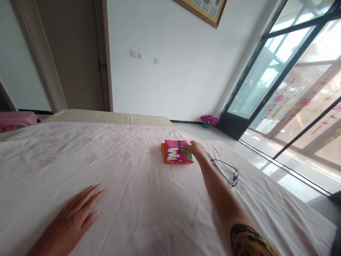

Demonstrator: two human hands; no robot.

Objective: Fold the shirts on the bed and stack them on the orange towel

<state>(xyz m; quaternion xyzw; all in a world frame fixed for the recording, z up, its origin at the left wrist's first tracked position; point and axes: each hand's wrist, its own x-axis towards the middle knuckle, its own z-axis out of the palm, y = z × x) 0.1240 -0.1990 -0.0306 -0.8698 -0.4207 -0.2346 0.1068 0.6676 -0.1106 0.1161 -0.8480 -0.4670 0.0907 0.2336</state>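
A small folded bright pink cloth (pixel 179 150) with white lettering and green and blue patches lies on top of a folded orange cloth (pixel 163 153). Both rest on a pale sheet (pixel 138 199) printed with pink flowers. My right hand (pixel 196 148) reaches out to the pink cloth's right edge, its fingers curled in against that edge; the fingertips are small and partly hidden. Well to the left and nearer to me, my left hand (pixel 73 215) lies palm down on the sheet, fingers stretched out, holding nothing.
Black-framed eyeglasses (pixel 234 177) lie unfolded right of my right forearm. Beyond the sheet's far edge is a beige-covered surface (pixel 114 116). A pink plastic stool (pixel 20 120) stands at far left, purple flowers (pixel 209 120) by the wall, and a glass door (pixel 255 78) at right.
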